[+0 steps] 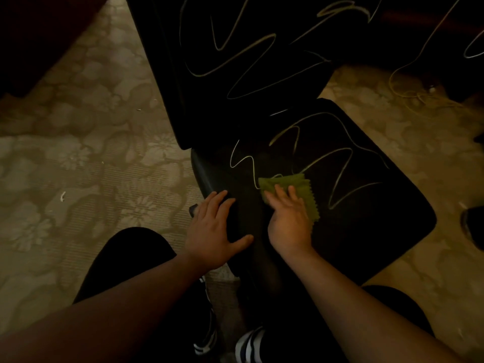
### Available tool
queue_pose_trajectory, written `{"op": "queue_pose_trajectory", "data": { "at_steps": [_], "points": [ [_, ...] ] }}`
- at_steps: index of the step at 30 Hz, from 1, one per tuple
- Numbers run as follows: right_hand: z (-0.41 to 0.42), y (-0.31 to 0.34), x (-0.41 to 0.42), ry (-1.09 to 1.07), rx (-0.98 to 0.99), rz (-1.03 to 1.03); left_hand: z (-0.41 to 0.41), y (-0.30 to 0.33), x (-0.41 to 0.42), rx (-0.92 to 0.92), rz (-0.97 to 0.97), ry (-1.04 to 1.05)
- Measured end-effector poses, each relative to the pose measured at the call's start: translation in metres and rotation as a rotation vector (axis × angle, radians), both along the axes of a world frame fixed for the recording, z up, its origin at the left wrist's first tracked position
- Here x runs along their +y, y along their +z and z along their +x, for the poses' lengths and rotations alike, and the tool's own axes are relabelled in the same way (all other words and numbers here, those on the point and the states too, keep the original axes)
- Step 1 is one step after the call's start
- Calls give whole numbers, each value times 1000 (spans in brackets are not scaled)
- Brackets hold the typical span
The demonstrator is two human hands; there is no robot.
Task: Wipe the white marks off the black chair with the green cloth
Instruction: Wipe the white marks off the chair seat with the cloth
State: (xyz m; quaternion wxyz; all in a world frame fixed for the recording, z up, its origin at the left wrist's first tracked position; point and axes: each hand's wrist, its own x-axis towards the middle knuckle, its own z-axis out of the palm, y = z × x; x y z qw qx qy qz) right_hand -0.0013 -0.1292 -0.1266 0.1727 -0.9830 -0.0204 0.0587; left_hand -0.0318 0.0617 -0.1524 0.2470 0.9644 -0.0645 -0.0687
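Note:
The black chair (366, 231) fills the middle of the head view, seat towards me and backrest (235, 61) behind it. White zigzag marks (324, 158) run across the seat and the backrest. The small green cloth (290, 183) lies flat on the seat's left part, at the end of one white line. My right hand (288, 218) presses down on the cloth with fingers spread flat. My left hand (214, 229) rests palm down on the seat's front left edge, fingers apart, holding nothing.
A patterned beige carpet (78, 166) surrounds the chair. A thin cord (408, 87) lies on the floor at the right, beside dark furniture with more white lines. A dark shoe (474, 226) sits at the right edge. My knees and striped shoes are below.

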Motion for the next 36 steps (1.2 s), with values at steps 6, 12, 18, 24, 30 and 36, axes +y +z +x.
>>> {"op": "queue_pose_trajectory", "data": {
  "at_steps": [6,12,18,24,30,36],
  "points": [
    [-14,-5,4,447,23,97,7,-3,-1,-36,-83,94],
    [16,-7,-9,241,-7,84,10,-1,-1,-22,-76,123],
    [47,-12,-13,-86,-34,35,15,2,4,-8,-117,166],
    [26,-9,17,320,22,90,18,0,2,48,-249,206],
    [35,-12,14,413,21,83,22,0,0,53,-293,237],
    [68,-13,9,16,-28,71,36,3,6,111,-345,337]
  ]
}}
